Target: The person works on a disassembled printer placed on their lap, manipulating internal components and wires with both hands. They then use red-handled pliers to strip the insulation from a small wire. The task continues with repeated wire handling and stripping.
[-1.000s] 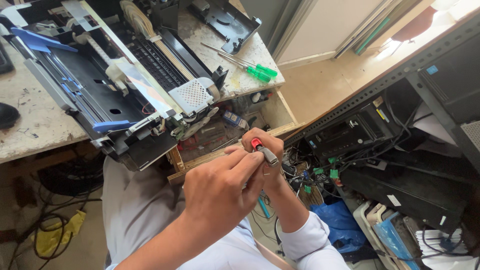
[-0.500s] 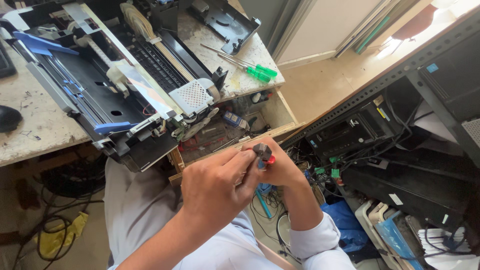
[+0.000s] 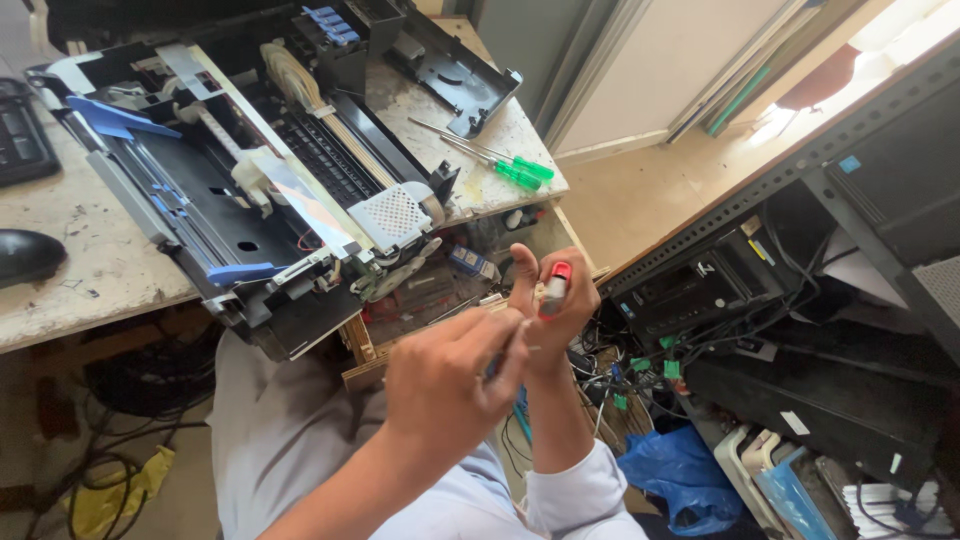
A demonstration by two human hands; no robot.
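At nine o'clock a black mouse (image 3: 28,255) sits on the stone counter (image 3: 70,290). Next to it, the big open printer (image 3: 250,190) lies on the counter with its cover off. Blue tabs (image 3: 115,118) stick out of it and a white grid part (image 3: 392,215) sits at its near end. At twelve o'clock two green screwdrivers (image 3: 505,166) lie side by side on the counter, near a black cover piece (image 3: 455,75).

My left hand (image 3: 445,385) is low in the middle, over my lap. Its fingers are pinched shut on a thin tool I cannot make out. My right hand (image 3: 555,305) is just past it, touching it. Its fingers are curled around a small tube with a red cap (image 3: 553,288), thumb up. The tube stands upright at about one o'clock from my left hand.

At three o'clock a dark shelf (image 3: 800,230) holds black boxes and wires. A blue bag (image 3: 680,480) lies on the floor at five o'clock.
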